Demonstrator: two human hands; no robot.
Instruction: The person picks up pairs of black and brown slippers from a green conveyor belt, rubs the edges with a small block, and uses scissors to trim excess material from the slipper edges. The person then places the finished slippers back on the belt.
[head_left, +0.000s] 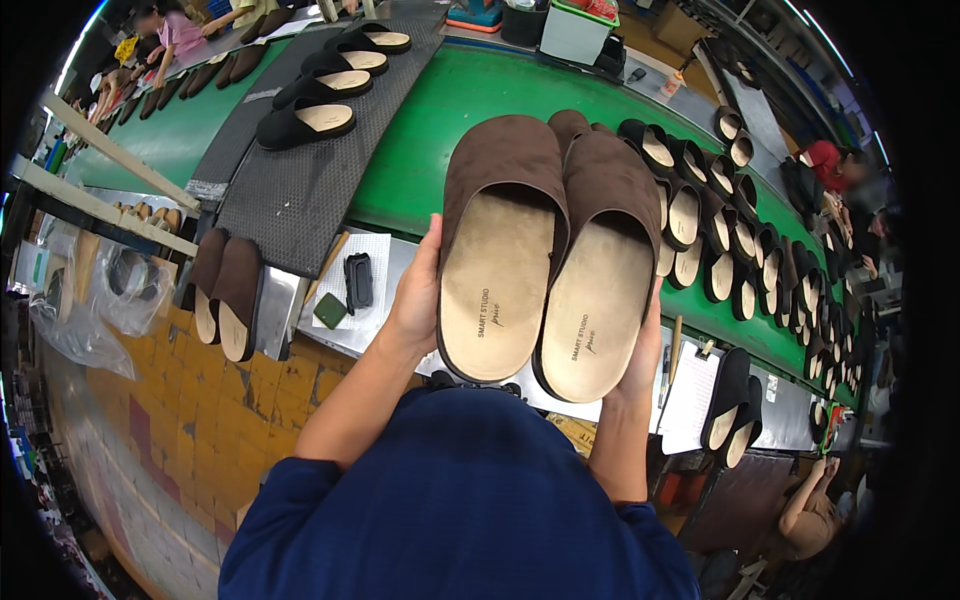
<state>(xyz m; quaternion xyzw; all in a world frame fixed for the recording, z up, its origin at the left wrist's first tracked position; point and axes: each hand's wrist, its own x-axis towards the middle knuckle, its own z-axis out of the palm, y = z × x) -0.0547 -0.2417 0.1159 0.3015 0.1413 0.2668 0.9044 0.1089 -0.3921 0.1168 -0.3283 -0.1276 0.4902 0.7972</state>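
Two brown suede clogs with beige insoles are held up side by side in front of me, toes pointing away. My left hand (420, 290) grips the outer edge of the left clog (505, 150); its thumb lies along the side and the other fingers are hidden underneath. On the other side, my right hand (643, 350) is closed on the outer edge of the right clog (612, 180), most of its fingers hidden behind the sole. Dark printing marks both insoles. Behind their toes, part of another brown clog (568, 122) shows.
A green conveyor belt (430, 130) carries many dark clogs at right. Black clogs (305, 120) line a dark textured mat at left. Brown clogs (237, 290) hang by the bench's left end; black clogs (728, 395) sit near right. Paper (372, 260) lies on the bench. Other people work farther off.
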